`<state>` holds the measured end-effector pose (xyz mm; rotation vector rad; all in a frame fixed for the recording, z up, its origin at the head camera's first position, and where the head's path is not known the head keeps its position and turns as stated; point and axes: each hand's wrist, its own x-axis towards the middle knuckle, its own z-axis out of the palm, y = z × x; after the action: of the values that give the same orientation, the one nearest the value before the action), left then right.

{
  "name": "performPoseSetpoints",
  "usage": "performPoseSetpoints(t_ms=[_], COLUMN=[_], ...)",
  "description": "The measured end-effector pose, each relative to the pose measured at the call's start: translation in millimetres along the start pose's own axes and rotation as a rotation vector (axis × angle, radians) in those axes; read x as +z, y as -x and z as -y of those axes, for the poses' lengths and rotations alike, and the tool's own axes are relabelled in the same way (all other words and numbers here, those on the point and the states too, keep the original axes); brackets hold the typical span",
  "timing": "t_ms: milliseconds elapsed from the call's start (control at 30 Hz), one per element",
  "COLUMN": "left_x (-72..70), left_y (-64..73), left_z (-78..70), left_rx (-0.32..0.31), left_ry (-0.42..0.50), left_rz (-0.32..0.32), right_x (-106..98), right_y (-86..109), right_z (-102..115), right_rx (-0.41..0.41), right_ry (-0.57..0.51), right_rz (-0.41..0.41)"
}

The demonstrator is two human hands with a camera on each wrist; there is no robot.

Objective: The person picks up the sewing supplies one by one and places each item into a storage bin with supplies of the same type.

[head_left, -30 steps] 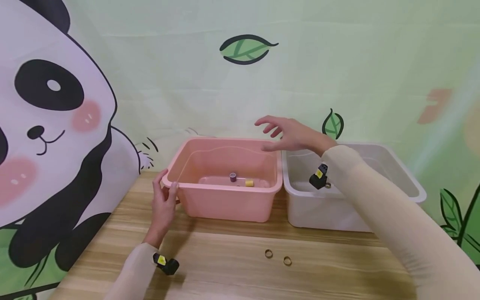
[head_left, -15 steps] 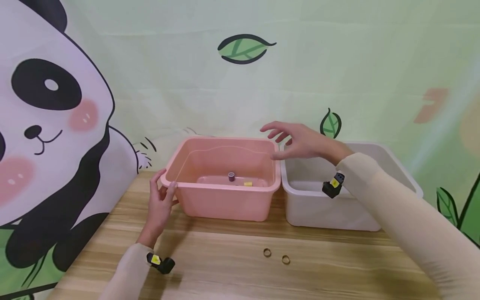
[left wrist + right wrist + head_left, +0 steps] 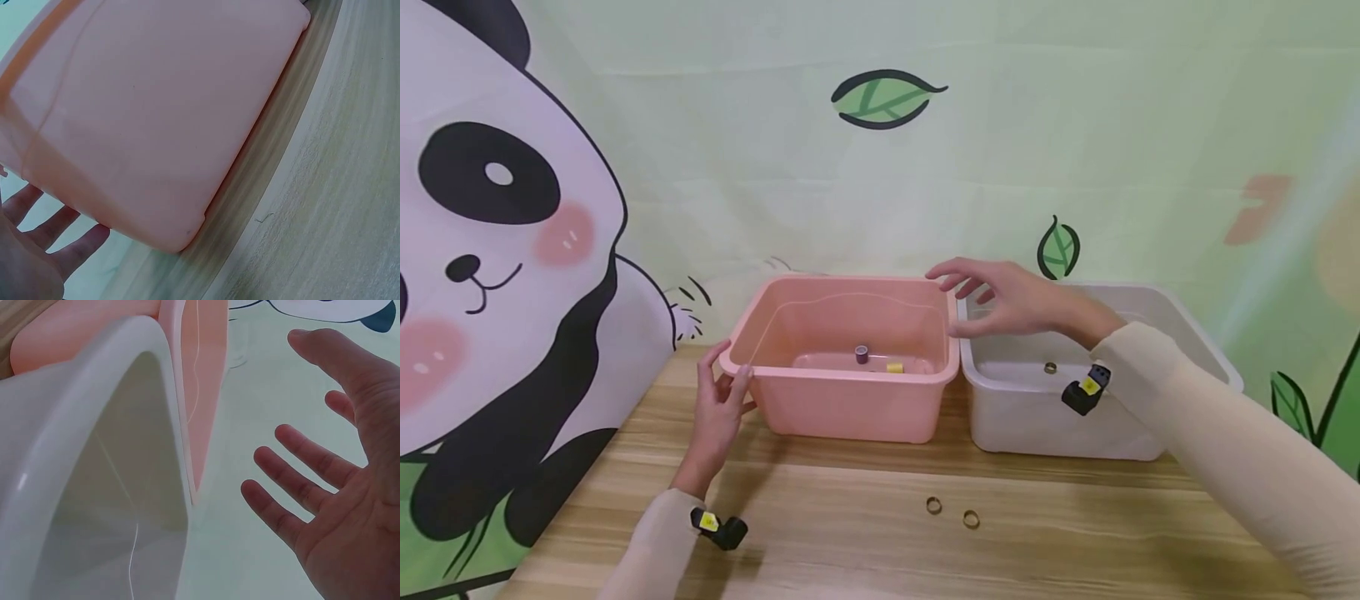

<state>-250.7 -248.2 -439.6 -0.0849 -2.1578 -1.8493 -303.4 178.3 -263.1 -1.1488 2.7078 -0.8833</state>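
In the head view my left hand (image 3: 717,417) holds the front left corner of a pink tub (image 3: 850,407), thumb at the front rim and fingers along the side. Its fingertips touch the tub's wall (image 3: 162,119) in the left wrist view. My right hand (image 3: 1011,300), fingers spread and slightly bent, hangs over the place where the pink tub meets a white tub (image 3: 1060,429). Nothing lies in that hand (image 3: 350,519). Inside the pink tub are a small purple-grey cylinder (image 3: 861,355) and a yellow one (image 3: 895,367). A gold ring (image 3: 1050,367) lies in the white tub.
Two gold rings, a left one (image 3: 933,506) and a right one (image 3: 972,520), lie on the wooden table (image 3: 835,533) in front of the tubs. A printed panda backdrop (image 3: 760,150) hangs close behind. Each sleeve bears a small black camera.
My right hand has come down and to the right, from over the pink tub towards the white one. The ring in the white tub shows again. My left hand stays at the corner.
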Motion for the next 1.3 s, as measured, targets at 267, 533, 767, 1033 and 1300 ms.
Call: performPoseSetpoints(t_ms=[267,533,767,1033,1300], left_x=[-0.1,0.1,-0.1,0.0,-1.0], left_y=[1.9,0.2,0.7,1.2,-0.4], left_z=[-3.0,-1.2,-1.2,-0.3,2.8], left_rx=[-0.004,0.003,0.0,0.009,0.015], left_ry=[0.024,0.048,0.045,0.054,0.035], left_rz=[0.006,0.003,0.003,0.013,0.007], right_x=[2,6,9,19,31], right_y=[14.8,34.6,44.9,57.2,68.5], right_z=[4,8,8,12,12], right_rx=[-0.035,-0.07,-0.101,-0.139,-0.228], right_ry=[0.0,0.005,0.021,0.006,-0.028], right_rz=[-0.013,-0.031,-0.031,-0.037,-0.055])
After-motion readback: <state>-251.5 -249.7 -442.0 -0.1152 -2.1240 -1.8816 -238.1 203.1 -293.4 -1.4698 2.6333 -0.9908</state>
